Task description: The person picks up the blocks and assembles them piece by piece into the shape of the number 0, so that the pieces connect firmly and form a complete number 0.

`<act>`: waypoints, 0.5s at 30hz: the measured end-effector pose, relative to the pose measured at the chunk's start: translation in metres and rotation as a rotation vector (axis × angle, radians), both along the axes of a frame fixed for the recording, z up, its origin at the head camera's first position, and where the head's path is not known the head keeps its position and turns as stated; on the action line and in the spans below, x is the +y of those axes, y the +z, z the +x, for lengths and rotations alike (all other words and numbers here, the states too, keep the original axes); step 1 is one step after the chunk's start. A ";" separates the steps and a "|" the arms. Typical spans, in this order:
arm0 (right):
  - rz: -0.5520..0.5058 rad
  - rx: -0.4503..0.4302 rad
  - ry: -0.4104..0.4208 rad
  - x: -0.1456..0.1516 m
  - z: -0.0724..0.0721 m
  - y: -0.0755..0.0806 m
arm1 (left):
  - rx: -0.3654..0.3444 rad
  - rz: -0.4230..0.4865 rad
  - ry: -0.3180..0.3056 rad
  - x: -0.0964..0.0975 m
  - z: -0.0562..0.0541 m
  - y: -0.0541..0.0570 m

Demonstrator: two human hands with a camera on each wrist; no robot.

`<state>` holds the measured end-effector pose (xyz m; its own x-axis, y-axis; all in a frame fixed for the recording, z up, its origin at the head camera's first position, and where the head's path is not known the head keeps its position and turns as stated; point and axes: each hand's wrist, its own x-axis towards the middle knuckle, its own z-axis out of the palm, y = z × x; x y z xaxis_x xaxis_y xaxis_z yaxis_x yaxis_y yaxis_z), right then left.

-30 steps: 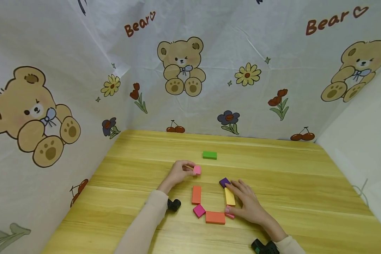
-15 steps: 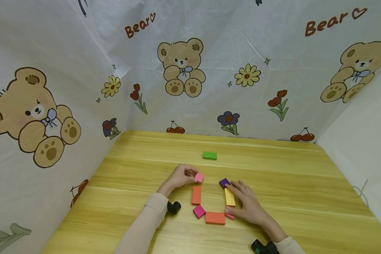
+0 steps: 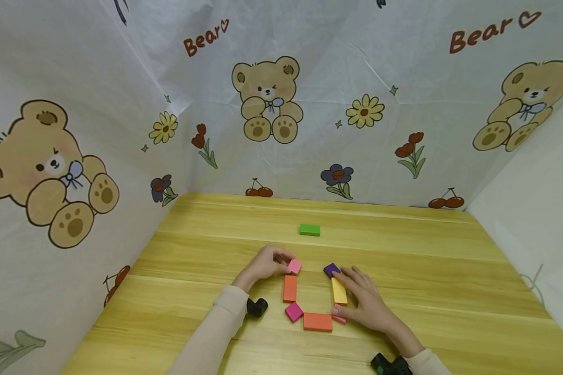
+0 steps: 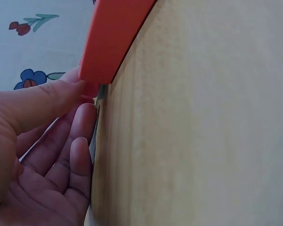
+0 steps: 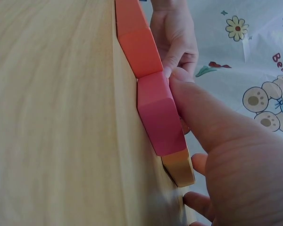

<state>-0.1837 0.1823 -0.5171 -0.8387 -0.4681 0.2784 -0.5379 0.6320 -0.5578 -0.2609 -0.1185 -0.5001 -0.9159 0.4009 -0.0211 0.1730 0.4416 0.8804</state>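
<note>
My left hand (image 3: 265,263) pinches a small pink block (image 3: 294,267) at the far end of an upright-lying orange block (image 3: 290,289). In the left wrist view the orange block (image 4: 114,40) hides most of that pink one. Below it a magenta block (image 3: 294,312) sits turned on its corner, beside a second orange block (image 3: 317,322). My right hand (image 3: 366,302) spans a yellow block (image 3: 340,291). Its thumb touches another pink block (image 5: 159,113), and its index fingertip lies at a purple block (image 3: 330,270).
A green block (image 3: 309,230) lies farther back on the wooden table (image 3: 427,255). Behind it hangs a white cloth (image 3: 309,156) printed with bears and flowers. A black wrist device (image 3: 257,307) is on the left wrist, another (image 3: 390,364) on the right.
My left hand has moved the pink block toward me and slightly right, up to the far end of the orange block. The right hand has stayed in place.
</note>
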 end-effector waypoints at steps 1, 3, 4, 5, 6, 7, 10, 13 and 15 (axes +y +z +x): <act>0.000 0.000 0.000 0.000 0.000 0.000 | 0.006 -0.003 -0.004 0.000 0.000 0.000; 0.001 -0.001 0.000 0.000 0.000 0.000 | 0.015 -0.008 -0.008 0.000 0.001 0.001; 0.001 -0.001 0.000 0.000 0.000 0.000 | 0.014 -0.009 -0.008 0.000 0.001 0.001; 0.001 0.000 0.001 0.000 0.000 0.000 | 0.013 -0.009 -0.009 0.000 0.001 0.001; 0.001 -0.001 0.001 0.000 0.000 0.000 | 0.015 -0.006 -0.013 0.000 0.002 0.002; 0.002 -0.002 0.001 0.000 0.000 0.000 | 0.015 -0.007 -0.013 0.000 0.002 0.002; 0.003 -0.004 0.001 0.000 0.000 0.000 | 0.002 0.000 -0.013 0.000 0.002 0.002; 0.001 -0.005 0.001 0.000 0.000 0.000 | -0.011 0.006 -0.016 0.000 0.002 0.002; -0.002 -0.006 0.002 0.000 0.000 0.000 | -0.013 0.007 -0.020 0.000 0.001 0.001</act>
